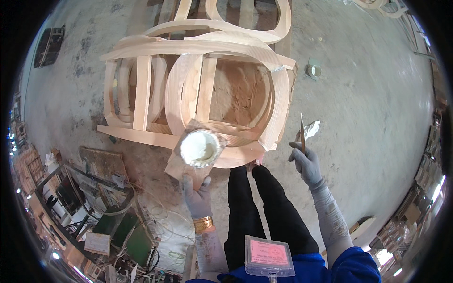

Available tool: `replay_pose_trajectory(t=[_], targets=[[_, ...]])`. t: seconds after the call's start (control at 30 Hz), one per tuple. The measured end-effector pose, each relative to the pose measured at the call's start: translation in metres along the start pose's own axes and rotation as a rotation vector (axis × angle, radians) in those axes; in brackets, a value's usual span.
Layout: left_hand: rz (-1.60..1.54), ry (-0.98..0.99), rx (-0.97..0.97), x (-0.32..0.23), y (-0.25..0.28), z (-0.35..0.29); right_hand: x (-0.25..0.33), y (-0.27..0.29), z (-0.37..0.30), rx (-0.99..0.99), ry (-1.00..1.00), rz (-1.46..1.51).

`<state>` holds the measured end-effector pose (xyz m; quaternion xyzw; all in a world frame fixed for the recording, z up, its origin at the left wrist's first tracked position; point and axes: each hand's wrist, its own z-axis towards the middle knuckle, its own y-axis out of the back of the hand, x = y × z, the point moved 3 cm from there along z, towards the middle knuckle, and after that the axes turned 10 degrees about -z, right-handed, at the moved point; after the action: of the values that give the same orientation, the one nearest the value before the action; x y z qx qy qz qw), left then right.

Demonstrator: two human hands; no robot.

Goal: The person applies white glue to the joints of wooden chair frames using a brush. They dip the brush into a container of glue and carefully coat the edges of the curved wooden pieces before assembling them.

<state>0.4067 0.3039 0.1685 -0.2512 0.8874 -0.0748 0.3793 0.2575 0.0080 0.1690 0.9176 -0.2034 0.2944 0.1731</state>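
Near curved wooden frames [174,106], left hand [196,195] holds flat board [176,164], right hand [307,165] thin tool [302,133].

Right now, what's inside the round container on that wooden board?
White paste is inside the round container, on the wooden board the left hand holds. The paste covers the container's bottom, so it's hidden.

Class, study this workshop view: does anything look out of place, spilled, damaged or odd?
Yes: at lower left, pale cords lie in loose, tangled loops on the floor, which looks untidy. No breakage stands out on the wooden frame, though its far parts are cut off.
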Motion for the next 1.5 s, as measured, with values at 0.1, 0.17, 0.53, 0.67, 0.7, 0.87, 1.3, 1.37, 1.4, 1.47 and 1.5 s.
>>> replay_pose_trajectory(t=[0.1, 0.17, 0.53, 0.67, 0.7, 0.87, 1.3, 1.37, 1.4, 1.47, 1.5], targets=[[-0.111, 0.158, 0.005, 0.005, -0.018, -0.001, 0.016, -0.018, 0.009, 0.077, 0.027, 0.171], [-0.027, 0.168, 0.076, 0.011, -0.024, -0.003, 0.025, -0.033, 0.013, 0.117, 0.132, 0.152], [0.048, 0.386, 0.306, 0.027, -0.037, 0.006, 0.045, -0.07, 0.029, 0.256, 0.105, 0.301], [-0.071, 0.468, 0.238, 0.039, -0.032, 0.003, 0.025, -0.066, 0.019, 0.43, 0.008, 0.593], [-0.111, 0.499, 0.24, 0.044, -0.031, 0.002, 0.015, -0.063, 0.018, 0.438, 0.02, 0.653], [-0.159, 0.494, 0.29, 0.051, -0.044, -0.011, 0.02, -0.077, 0.006, 0.276, 0.015, 0.758], [-0.015, 0.182, 0.381, 0.054, -0.079, -0.052, 0.048, -0.111, -0.013, 0.047, -0.039, 0.618], [0.692, -0.318, 0.572, 0.051, -0.065, -0.053, 0.052, -0.115, -0.017, 0.054, -0.032, 0.663], [0.59, -0.217, 0.547, 0.054, -0.06, -0.053, 0.054, -0.116, -0.017, 0.059, 0.01, 0.63], [0.425, -0.005, 0.493, 0.058, -0.053, -0.049, 0.06, -0.118, -0.017, 0.063, 0.093, 0.57], [0.355, 0.104, 0.451, 0.059, -0.052, -0.047, 0.068, -0.119, -0.019, 0.044, 0.12, 0.561]])
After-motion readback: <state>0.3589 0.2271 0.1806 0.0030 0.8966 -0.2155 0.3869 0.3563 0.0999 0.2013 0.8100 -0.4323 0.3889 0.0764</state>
